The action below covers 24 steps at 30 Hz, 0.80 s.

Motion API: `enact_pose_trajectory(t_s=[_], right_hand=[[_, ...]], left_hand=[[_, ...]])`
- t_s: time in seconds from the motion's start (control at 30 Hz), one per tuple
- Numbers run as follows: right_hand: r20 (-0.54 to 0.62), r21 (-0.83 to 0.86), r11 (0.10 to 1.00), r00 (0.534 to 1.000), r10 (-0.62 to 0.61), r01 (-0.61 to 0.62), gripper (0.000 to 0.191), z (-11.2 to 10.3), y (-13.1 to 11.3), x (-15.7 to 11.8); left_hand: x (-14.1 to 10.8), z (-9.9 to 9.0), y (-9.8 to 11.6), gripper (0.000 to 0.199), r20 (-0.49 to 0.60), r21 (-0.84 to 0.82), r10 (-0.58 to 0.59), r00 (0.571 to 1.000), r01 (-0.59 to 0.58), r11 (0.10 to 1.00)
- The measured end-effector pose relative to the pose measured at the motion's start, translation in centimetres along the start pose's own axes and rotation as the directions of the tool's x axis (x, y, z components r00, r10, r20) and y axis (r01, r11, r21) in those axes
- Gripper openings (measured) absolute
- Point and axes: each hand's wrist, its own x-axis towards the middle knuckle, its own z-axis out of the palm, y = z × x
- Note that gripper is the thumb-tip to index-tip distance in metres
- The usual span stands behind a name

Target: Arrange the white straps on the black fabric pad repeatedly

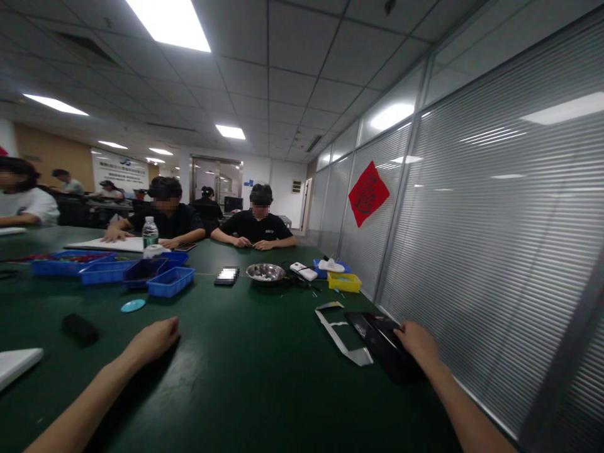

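Observation:
My right hand [418,343] grips the edge of a flat black object [384,346] at the right of the green table [236,377]; its exact kind I cannot make out. Left of that object lies a thin grey-white frame-like piece [337,336]. My left hand [158,336] rests on the table at the left with its fingers curled, and whether anything is inside them is hidden. A black block [80,329] sits further left, and a light blue disc [133,306] lies beyond my left hand.
Blue trays [170,282], a bottle [150,233], a phone [227,275], a metal bowl [265,273] and a yellow tray [344,282] stand across the table. Two people sit at the far side. A glass partition [495,239] runs along the right.

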Motion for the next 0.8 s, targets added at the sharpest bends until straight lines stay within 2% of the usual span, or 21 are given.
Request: enact_pose_trajectory(t_s=[0.13,0.23,0.3,0.4,0.53,0.6,0.67,0.8], right_hand=[[-0.015,0.071,0.997,0.999,0.035,-0.034,0.031,-0.9,0.5,0.6],[-0.072,0.109,0.992,0.995,0.067,-0.059,0.042,-1.6,0.5,1.1],[-0.129,0.177,0.984,0.990,0.057,-0.034,0.046,-2.1,-0.2,1.1],[-0.225,0.336,0.935,0.974,-0.039,0.115,0.046,-2.8,-3.2,-0.1],[-0.244,0.404,0.840,0.928,-0.283,0.362,0.041,-4.0,-10.1,-3.8],[-0.239,0.418,0.756,0.864,-0.444,0.504,0.037,-4.5,-13.8,-6.0],[-0.224,0.421,0.646,0.763,-0.606,0.637,0.034,-4.6,-17.3,-8.0],[-0.172,0.412,0.474,0.577,-0.798,0.778,0.028,-3.6,-22.8,-10.3]], left_hand=[[-0.1,-0.1,0.2,0.018,-0.004,0.010,-0.004,1.000,0.005,1.000],[-0.1,-0.3,0.3,0.017,-0.003,0.024,-0.018,1.000,0.018,1.000],[-0.2,-0.3,0.4,0.018,-0.010,0.034,-0.023,1.000,0.023,0.999],[-0.2,-0.4,0.6,0.018,-0.013,0.040,-0.037,0.999,0.037,0.999],[-0.2,-0.5,0.7,0.019,-0.019,0.040,-0.043,0.999,0.044,0.998],[-0.2,-0.5,0.7,0.019,-0.024,0.038,-0.039,0.999,0.039,0.998],[-0.3,-0.6,0.7,0.020,-0.020,0.034,-0.040,0.999,0.041,0.999],[-0.5,-0.8,0.9,0.019,-0.004,0.031,-0.039,0.999,0.039,0.999]])
